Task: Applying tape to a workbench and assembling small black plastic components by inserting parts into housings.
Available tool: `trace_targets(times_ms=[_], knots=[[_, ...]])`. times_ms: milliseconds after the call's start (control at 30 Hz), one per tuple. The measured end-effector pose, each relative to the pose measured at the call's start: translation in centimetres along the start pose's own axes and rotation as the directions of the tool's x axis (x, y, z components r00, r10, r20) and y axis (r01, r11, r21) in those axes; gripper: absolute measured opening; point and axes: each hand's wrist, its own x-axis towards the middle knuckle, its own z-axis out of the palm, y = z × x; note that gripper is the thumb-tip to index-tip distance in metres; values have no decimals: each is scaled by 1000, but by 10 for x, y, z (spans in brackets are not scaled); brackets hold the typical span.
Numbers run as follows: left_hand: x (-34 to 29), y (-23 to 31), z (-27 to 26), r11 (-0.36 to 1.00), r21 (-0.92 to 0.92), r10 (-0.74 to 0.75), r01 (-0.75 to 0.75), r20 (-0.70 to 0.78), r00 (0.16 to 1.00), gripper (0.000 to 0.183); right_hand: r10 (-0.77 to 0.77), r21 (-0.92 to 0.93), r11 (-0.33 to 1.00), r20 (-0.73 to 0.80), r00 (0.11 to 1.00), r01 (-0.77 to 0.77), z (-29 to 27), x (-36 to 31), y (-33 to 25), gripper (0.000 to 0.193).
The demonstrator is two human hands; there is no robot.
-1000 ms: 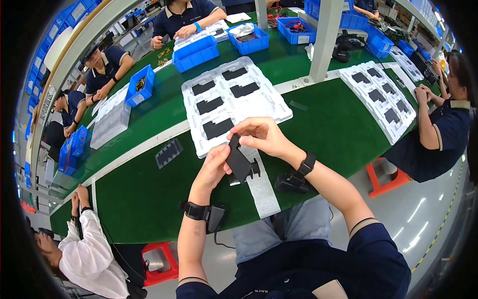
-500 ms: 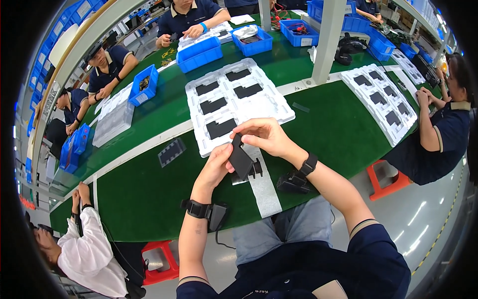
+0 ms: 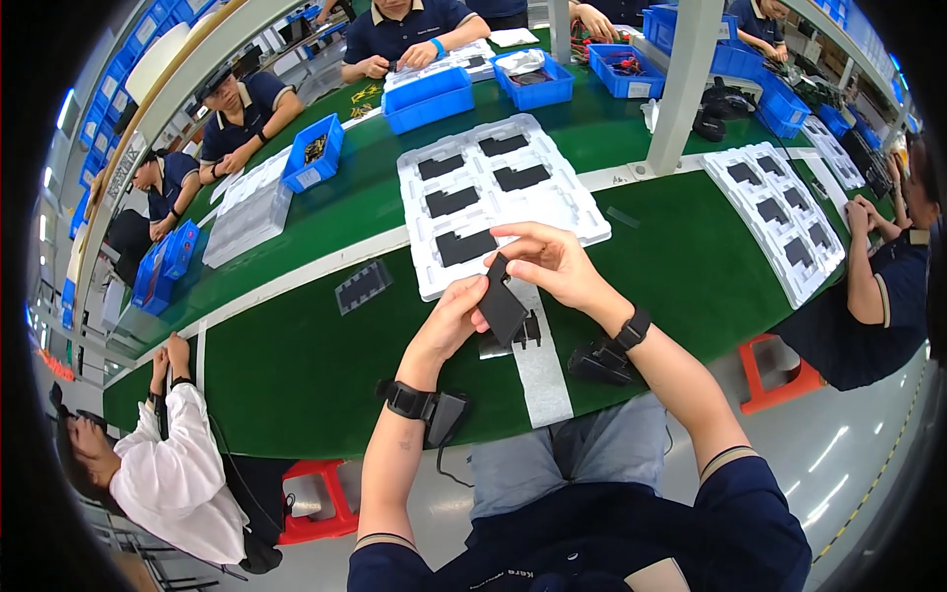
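While left hand (image 3: 456, 308) and right hand (image 3: 552, 266) are grasping a black part (image 3: 504, 313), white label (image 3: 640, 90) on blue bin (image 3: 613, 85).

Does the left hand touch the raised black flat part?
Touching: in the head view, the left hand grips the black flat part along its left edge.

Is stretching as a green bench (image 3: 286, 365) and is carrying a white tray (image 3: 543, 212) midway, another tray (image 3: 764, 242) farther right, a patterned sheet (image 3: 363, 287), a pale strip (image 3: 545, 390) and several blue bins (image 3: 427, 111)
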Motion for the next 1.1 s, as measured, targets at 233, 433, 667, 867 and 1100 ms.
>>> trace_targets(times_ms=[233, 433, 667, 867, 1100], knots=[[2, 2, 8, 1000, 4, 10, -10, -100, 995, 34, 115, 15, 993, -32, 993, -115, 2, -1, -3, 51], [5, -3, 6, 991, -24, 129, -133, -121, 984, 38, 55, 99, 993, 97, 994, -64, 8, -3, 2, 92], [5, -3, 4, 994, 62, 98, -89, -166, 981, 39, 19, 239, 970, 136, 991, -52, 5, -2, 9, 79], [6, -2, 8, 624, 781, 313, -31, -213, 926, 16, -51, -30, 998, 50, 997, 53, 1, -23, -29, 79], [4, -6, 18, 336, 941, 227, -31, -49, 973, 20, 190, -891, 451, 151, 970, 50, -1, -87, -62, 67]])
